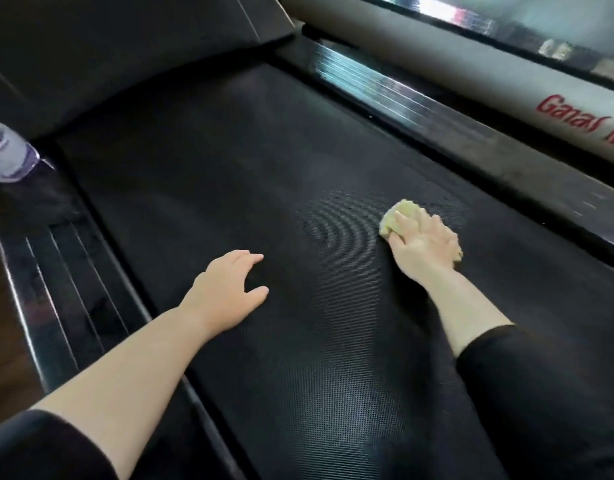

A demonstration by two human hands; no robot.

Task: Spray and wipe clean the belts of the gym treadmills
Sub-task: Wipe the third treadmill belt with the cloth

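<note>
Leaning over the treadmill, the person is bracing on the left hand (226,292), which is lying with fingers loosely straight and holding nothing, palm down on the belt (264,168) not far from its left edge. Further left, a spray bottle (7,154) is sitting on the left side rail (66,271) towards the far left corner of the deck. A careless sweep of that arm could probably knock it to the floor. If the belt is running free on its rollers, the weight on the left hand could make it creep and the person could be pitching forward. On the right, the right hand (423,244) is pressing a bunched yellow cloth (402,211) flat against the belt with spread fingers, not clenching it. Being only pinned, the cloth could be sliding out from under the palm on a hard stroke, leaving skin rubbing on the rough surface. Being so small a wad, it is likely missing strips, above all along the right edge beside the right side rail (385,95), where it could also be snagging in the gap.

The belt is filling the deck from rail to rail, looking black and matte with a fine ribbed weave. Paler, duller patches are showing near the close end and beyond the cloth, though whether these are wet spray or only reflected light cannot be told.
</note>
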